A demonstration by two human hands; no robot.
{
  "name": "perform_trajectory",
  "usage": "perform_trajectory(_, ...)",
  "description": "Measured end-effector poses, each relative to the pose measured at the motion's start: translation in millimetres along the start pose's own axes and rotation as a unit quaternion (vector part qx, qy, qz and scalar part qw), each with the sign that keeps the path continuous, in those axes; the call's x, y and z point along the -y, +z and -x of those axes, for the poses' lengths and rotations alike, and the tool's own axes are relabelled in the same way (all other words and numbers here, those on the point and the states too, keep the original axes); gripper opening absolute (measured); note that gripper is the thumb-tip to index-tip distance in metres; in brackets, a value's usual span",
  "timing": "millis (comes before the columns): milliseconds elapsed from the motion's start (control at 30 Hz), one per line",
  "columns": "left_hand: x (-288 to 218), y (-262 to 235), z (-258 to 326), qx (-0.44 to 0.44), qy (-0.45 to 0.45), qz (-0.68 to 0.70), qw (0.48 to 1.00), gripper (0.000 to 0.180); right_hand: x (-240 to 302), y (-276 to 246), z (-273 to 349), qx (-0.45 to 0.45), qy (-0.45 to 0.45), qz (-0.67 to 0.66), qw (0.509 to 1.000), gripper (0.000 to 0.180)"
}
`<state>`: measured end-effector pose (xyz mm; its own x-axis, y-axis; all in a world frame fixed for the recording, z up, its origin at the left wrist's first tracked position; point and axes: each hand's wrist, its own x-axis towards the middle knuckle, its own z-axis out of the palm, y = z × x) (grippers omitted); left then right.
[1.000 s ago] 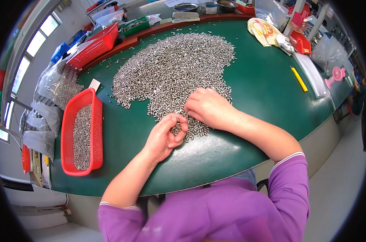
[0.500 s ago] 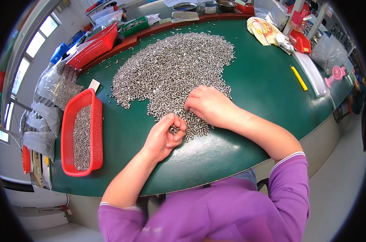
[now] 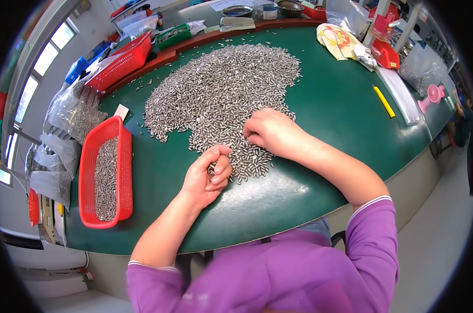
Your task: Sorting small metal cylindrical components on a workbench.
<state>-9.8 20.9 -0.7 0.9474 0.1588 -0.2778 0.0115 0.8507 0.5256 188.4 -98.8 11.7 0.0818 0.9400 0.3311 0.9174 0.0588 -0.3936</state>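
Note:
A broad pile of small silvery metal pins (image 3: pixel 226 83) is spread over the green table (image 3: pixel 335 125). At the pile's near edge, my left hand (image 3: pixel 205 175) is curled with its palm turned inward; some metal pieces show between thumb and fingers, though I cannot make out whether they are held or lie behind. My right hand (image 3: pixel 270 130) rests on the pile's near right side, fingers bent down and pressed together, the tips partly hidden. To the left stands a long red plastic basket (image 3: pixel 126 177) with many of the same metal pins (image 3: pixel 106 182) inside.
Clear bags of metal parts (image 3: pixel 54 161) crowd the left edge. A second red basket (image 3: pixel 123 62) and a green tray (image 3: pixel 174 35) sit at the back left. On the right lie a yellow cutter (image 3: pixel 384 101), a clear plastic sleeve (image 3: pixel 398 96) and a pink stand (image 3: pixel 432 96).
My left hand has shifted slightly left and my right hand slightly right, so the gap between them is wider. Both stay curled at the pile's near edge.

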Motion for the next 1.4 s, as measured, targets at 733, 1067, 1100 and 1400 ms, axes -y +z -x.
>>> perform_trajectory(733,6.7,14.5,0.8,-0.024,0.003,-0.167,0.986,0.016,45.5,-7.5,7.7,-0.070,-0.127,-0.080,0.986,0.042)
perform_trajectory(1067,3.3,13.0,2.3,-0.032,0.002,-0.150,0.988,0.020,9.4,1.0,12.4,-0.048,0.021,0.033,0.998,0.013)
perform_trajectory(1100,4.8,13.3,3.1,-0.038,0.006,-0.145,0.989,0.020,9.1,3.7,13.1,-0.061,0.010,0.050,0.997,0.008)
perform_trajectory(1400,5.6,11.8,4.4,-0.026,0.017,-0.164,0.986,0.017,23.7,-2.9,11.6,-0.116,-0.007,0.040,0.992,0.010)
